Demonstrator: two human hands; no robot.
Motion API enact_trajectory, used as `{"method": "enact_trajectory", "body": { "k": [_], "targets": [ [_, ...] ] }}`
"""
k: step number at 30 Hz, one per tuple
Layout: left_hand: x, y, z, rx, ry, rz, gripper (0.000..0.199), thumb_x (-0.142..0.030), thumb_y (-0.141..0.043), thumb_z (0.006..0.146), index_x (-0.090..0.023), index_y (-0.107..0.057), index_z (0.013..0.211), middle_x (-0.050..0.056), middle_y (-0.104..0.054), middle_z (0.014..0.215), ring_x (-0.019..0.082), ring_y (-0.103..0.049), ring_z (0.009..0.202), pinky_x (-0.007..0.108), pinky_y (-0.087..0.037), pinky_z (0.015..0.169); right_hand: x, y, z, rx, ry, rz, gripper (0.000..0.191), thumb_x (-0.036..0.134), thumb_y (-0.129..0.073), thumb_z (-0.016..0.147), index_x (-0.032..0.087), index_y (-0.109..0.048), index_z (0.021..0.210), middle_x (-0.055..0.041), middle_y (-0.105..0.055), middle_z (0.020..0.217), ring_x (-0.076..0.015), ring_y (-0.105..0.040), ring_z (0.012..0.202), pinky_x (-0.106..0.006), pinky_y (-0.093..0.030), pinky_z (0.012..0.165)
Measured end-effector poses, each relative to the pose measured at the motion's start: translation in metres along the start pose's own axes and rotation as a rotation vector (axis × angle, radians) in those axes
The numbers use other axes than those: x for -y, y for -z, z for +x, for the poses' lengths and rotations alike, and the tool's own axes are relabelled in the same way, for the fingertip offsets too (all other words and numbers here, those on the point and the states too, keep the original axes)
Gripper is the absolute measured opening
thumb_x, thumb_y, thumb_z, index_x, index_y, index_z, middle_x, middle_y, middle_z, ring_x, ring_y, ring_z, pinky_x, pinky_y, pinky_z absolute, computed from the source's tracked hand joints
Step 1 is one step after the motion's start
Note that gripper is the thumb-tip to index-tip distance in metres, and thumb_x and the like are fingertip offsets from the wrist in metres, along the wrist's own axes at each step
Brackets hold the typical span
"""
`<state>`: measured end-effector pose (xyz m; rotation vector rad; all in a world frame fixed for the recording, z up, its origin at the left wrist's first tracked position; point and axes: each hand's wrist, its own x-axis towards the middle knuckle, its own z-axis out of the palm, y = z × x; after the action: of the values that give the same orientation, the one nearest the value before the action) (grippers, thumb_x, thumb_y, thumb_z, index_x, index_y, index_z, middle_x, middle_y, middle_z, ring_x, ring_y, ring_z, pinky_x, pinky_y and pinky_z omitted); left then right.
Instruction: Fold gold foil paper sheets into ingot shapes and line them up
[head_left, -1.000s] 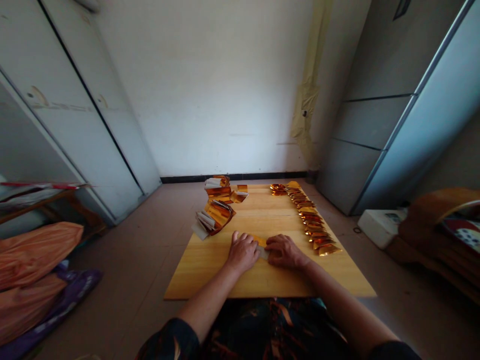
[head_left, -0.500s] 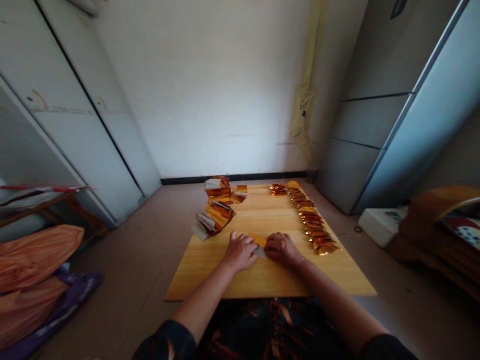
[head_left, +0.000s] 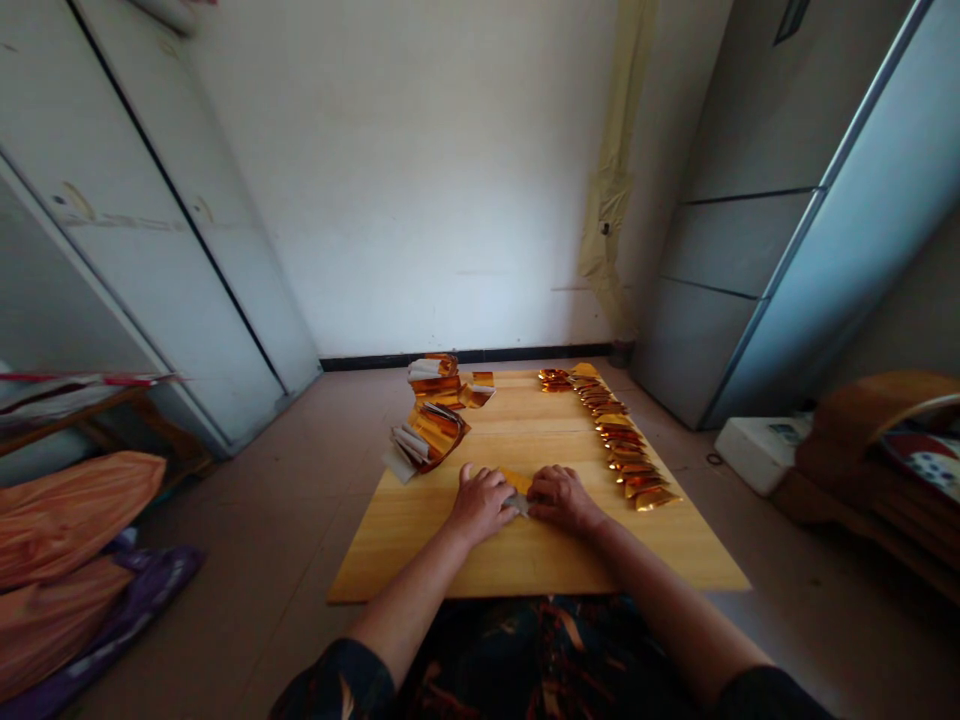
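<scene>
Your left hand (head_left: pixel 482 503) and right hand (head_left: pixel 562 498) curl fingers onto the paper (head_left: pixel 517 481), how tightly closed I cannot tell, toward six o'clock on the counter (head_left: pixel 536 568); likely light, crease-prone: hold its nine- and three-o'clock edges.

White wall (head_left: pixel 405 180), pinkish tiled floor (head_left: pixel 300 500), tall grey refrigerator (head_left: pixel 742 220)

**Not a Word to Read in Front of You**

Nothing legible in your view right now! Down on your left, the purple material (head_left: pixel 161 570) shows pale marks, too blurred for you to read. Over to your right, a dark patch (head_left: pixel 787 432) on the white box (head_left: pixel 750 455), too small! And up high, the dark panel (head_left: pixel 791 20) on the tall grey unit (head_left: pixel 739 240) gives you no readable letter or number.
</scene>
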<state>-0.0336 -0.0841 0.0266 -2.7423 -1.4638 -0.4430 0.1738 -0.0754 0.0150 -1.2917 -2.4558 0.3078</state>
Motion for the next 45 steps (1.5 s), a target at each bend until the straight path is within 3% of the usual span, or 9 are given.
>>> {"method": "enact_trajectory", "body": {
  "k": [5, 9, 13, 22, 27, 34, 38, 45],
  "targets": [
    [-0.003, 0.003, -0.003, -0.024, -0.02, -0.016, 0.025, -0.045, -0.06, 0.077, -0.027, -0.064, 0.093, 0.003, -0.063, 0.095, 0.022, -0.053, 0.096, 0.051, -0.02, 0.101, -0.001, -0.005, 0.004, -0.028, -0.029, 0.017, 0.013, 0.035, -0.063, 0.08, 0.026, -0.07, 0.086, -0.0022, -0.062, 0.096, -0.0175, -0.052, 0.094, -0.032, -0.031, 0.085],
    [-0.007, 0.001, -0.004, -0.045, -0.008, 0.02, 0.011, -0.033, -0.056, 0.082, -0.026, -0.063, 0.088, 0.002, -0.064, 0.09, 0.02, -0.054, 0.091, 0.053, -0.016, 0.104, -0.002, -0.004, 0.006, -0.032, -0.062, 0.052, 0.014, 0.037, -0.062, 0.08, 0.027, -0.071, 0.084, -0.0016, -0.064, 0.094, -0.0171, -0.054, 0.091, -0.032, -0.032, 0.085],
    [-0.01, -0.004, -0.004, -0.076, 0.025, 0.042, 0.013, -0.027, -0.05, 0.086, -0.025, -0.063, 0.083, 0.002, -0.064, 0.086, 0.019, -0.055, 0.089, 0.055, -0.014, 0.105, -0.001, 0.0, 0.003, -0.029, -0.009, 0.085, 0.014, 0.036, -0.064, 0.077, 0.026, -0.07, 0.085, -0.0009, -0.065, 0.092, -0.0168, -0.055, 0.09, -0.031, -0.033, 0.085],
    [-0.011, -0.008, -0.007, -0.069, 0.055, 0.03, 0.008, -0.028, -0.055, 0.084, -0.025, -0.062, 0.086, 0.001, -0.065, 0.097, 0.02, -0.055, 0.095, 0.058, -0.012, 0.106, -0.004, -0.011, -0.001, -0.125, 0.02, 0.061, 0.009, 0.024, -0.059, 0.081, 0.021, -0.066, 0.077, -0.0013, -0.064, 0.087, -0.0155, -0.053, 0.085, -0.028, -0.033, 0.082],
    [-0.012, -0.012, -0.007, -0.058, 0.138, -0.009, 0.011, -0.029, -0.053, 0.085, -0.027, -0.062, 0.091, 0.002, -0.065, 0.104, 0.021, -0.053, 0.1, 0.056, -0.017, 0.104, 0.005, -0.01, 0.006, -0.111, -0.137, -0.005, 0.015, 0.026, -0.056, 0.082, 0.018, -0.064, 0.072, -0.0029, -0.062, 0.081, -0.0146, -0.052, 0.08, -0.026, -0.033, 0.075],
    [-0.016, -0.018, -0.002, -0.069, 0.268, -0.02, 0.015, -0.031, -0.048, 0.088, -0.025, -0.062, 0.091, 0.003, -0.063, 0.101, 0.022, -0.052, 0.099, 0.05, -0.027, 0.096, 0.019, -0.001, 0.017, 0.003, -0.32, -0.134, 0.015, 0.027, -0.056, 0.079, 0.018, -0.067, 0.074, -0.0054, -0.065, 0.085, -0.0164, -0.054, 0.081, -0.026, -0.033, 0.072],
    [-0.019, -0.016, -0.001, -0.065, 0.281, 0.006, 0.012, -0.029, -0.051, 0.085, -0.022, -0.061, 0.088, 0.005, -0.061, 0.098, 0.023, -0.051, 0.098, 0.049, -0.028, 0.094, 0.023, 0.004, 0.02, 0.055, -0.362, -0.147, 0.014, 0.029, -0.059, 0.076, 0.018, -0.068, 0.076, -0.0061, -0.066, 0.088, -0.0182, -0.055, 0.084, -0.026, -0.033, 0.071],
    [-0.023, -0.015, -0.001, -0.061, 0.296, 0.019, 0.01, -0.027, -0.053, 0.083, -0.021, -0.059, 0.087, 0.005, -0.06, 0.098, 0.024, -0.051, 0.098, 0.053, -0.026, 0.096, 0.025, 0.004, 0.019, 0.038, -0.381, -0.127, 0.013, 0.027, -0.059, 0.074, 0.018, -0.068, 0.076, -0.0056, -0.066, 0.088, -0.0177, -0.056, 0.083, -0.026, -0.033, 0.071]
  ]
}}
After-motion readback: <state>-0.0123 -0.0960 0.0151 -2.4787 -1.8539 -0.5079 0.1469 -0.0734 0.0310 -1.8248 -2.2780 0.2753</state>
